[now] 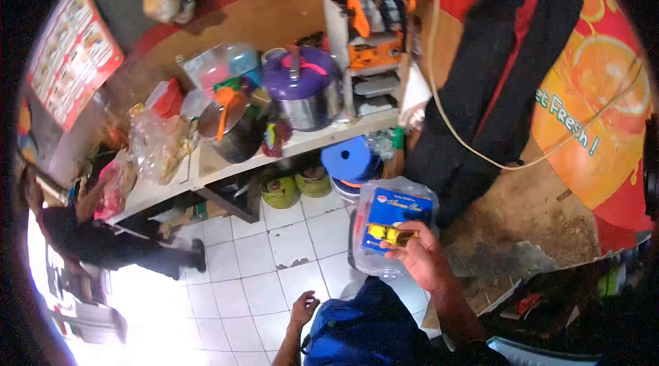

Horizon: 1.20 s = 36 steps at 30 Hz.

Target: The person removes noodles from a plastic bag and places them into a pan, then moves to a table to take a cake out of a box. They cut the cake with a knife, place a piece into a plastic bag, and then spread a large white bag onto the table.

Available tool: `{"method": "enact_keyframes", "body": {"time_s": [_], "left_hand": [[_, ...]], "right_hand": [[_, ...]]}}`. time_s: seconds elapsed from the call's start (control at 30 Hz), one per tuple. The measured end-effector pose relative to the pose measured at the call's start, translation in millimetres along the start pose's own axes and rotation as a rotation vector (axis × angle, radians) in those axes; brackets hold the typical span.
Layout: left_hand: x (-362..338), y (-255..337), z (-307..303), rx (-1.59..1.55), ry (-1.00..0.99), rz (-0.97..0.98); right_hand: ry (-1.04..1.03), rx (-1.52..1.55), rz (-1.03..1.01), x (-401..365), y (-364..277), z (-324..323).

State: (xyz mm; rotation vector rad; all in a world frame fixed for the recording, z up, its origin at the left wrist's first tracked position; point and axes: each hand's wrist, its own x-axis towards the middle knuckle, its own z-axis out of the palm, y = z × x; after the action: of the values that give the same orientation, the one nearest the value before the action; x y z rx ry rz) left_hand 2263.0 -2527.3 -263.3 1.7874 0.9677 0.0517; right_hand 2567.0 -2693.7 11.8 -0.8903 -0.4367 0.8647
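Note:
My right hand (423, 261) is closed on a small shiny yellow-gold packet (386, 234), gripped between thumb and fingers. Just behind the packet, a clear plastic container (368, 261) with a blue label (401, 207) faces up; part of the label is covered by the packet and fingers. What supports the container is hidden. My left hand (304, 309) hangs low over the tiled floor, fingers loosely bent and apart, with nothing visible in it. Between my hands is blue clothing (364, 328).
A shelf (329, 138) along the wall carries a purple-lidded pot (302, 84), a pot with an orange ladle (223, 112) and plastic bags. Green gas cylinders (279, 189) and a blue-lidded bucket (347, 158) stand below. A dark-clothed person (103, 239) is at left. A cable (439, 91) hangs at right.

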Motion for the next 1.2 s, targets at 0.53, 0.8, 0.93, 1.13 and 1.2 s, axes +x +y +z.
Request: {"method": "enact_keyframes", "body": {"time_s": [0.53,0.8,0.93,1.13,1.2], "left_hand": [[-244.8,-335.4,32.4,-0.161,0.654,-0.409],[-250.0,-351.1,55.3,-0.55,0.586,-0.581],[-274.8,-371.1,55.6,-0.697,0.654,-0.576],[-322.3,-387.2,52.0,-0.68,0.715,-0.708],[-335.8,-386.2,50.8,-0.686,0.718,-0.722]], "right_hand": [[-0.978,0.552,0.622,-1.8,53.8,243.1],[-1.66,0.742,0.533,-52.4,56.2,396.5],[-1.748,0.967,0.517,-69.4,82.7,431.6],[-1.734,1.074,0.733,-91.3,109.4,457.1],[-1.718,1.069,0.854,-97.7,114.4,466.7]]}}
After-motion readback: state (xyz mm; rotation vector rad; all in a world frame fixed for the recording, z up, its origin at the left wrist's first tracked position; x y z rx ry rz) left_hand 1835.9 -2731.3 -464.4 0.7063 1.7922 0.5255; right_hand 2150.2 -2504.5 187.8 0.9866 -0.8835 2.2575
